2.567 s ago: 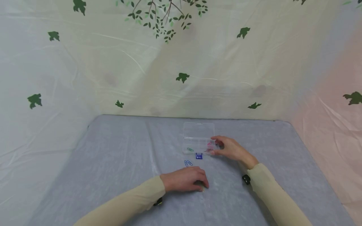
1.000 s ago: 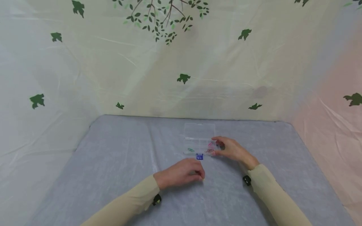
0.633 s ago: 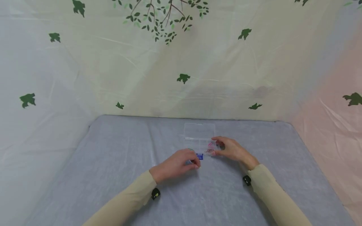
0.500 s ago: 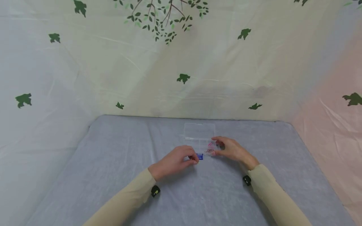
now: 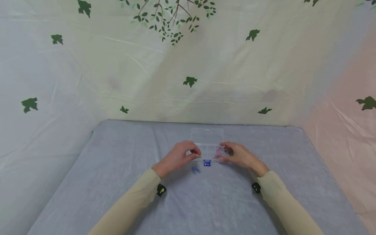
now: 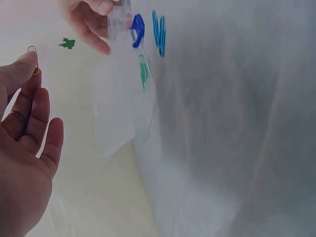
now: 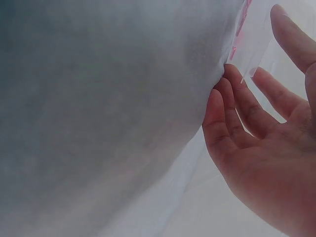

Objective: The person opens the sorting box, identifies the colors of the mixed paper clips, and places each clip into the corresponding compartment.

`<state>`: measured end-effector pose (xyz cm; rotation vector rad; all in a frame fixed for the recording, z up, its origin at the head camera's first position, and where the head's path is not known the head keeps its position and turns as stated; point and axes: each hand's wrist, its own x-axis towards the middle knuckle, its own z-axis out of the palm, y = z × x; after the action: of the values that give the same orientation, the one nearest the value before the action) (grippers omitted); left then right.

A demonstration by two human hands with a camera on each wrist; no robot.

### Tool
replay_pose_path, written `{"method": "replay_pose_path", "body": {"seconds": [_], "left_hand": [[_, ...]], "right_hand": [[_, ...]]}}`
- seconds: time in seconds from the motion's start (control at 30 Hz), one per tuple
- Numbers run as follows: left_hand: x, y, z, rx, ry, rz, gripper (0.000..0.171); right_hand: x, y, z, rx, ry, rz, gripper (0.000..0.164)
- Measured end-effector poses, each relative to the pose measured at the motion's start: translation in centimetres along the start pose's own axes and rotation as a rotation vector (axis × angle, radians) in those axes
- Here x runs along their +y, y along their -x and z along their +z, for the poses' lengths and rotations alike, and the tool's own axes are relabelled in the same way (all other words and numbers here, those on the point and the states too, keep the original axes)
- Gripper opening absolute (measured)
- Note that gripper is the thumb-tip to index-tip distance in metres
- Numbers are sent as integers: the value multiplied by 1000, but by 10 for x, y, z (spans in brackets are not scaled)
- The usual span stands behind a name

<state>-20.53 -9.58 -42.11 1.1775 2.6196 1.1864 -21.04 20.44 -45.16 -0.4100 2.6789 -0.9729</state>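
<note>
My left hand [image 5: 177, 159] pinches a yellow paper clip [image 6: 35, 73] between thumb and fingertip, over the left part of a clear plastic compartment box [image 5: 210, 150]. The box's lid [image 5: 207, 134] stands open toward the back. My right hand [image 5: 242, 156] grips the box's right end, thumb at the front corner and fingers behind. Green paper clips [image 6: 143, 72] lie in the left end, partly hidden by my left hand in the head view. Red paper clips [image 5: 218, 157] and pink pieces [image 5: 218, 150] lie in the right end. A blue latch [image 5: 207, 163] sits at the box's front.
Blue paper clips [image 5: 195, 170] lie on the grey cloth-covered table [image 5: 229, 209] just in front of the box. A pale curtain [image 5: 141, 81] with printed green leaves hangs behind the table and along both sides.
My left hand has picked up the yellow paper clip from the table and carried it forward and left to the box, uncovering the blue paper clips again. My right hand stays on the box.
</note>
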Motion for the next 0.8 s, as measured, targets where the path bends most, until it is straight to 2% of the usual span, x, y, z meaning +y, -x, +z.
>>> {"method": "replay_pose_path", "body": {"seconds": [0.3,0.57,0.8], "left_hand": [[-8,-6,-6,28,-42,-63,6],[-21,-17,-8,43,-87,-99,6],[-35,-27,-5,8,-152,-162,4]], "right_hand": [[0,-1,0,0,-1,3,72],[0,-1,-1,-2,12,-7,72],[-2,-2,-1,-7,-2,3,72]]}}
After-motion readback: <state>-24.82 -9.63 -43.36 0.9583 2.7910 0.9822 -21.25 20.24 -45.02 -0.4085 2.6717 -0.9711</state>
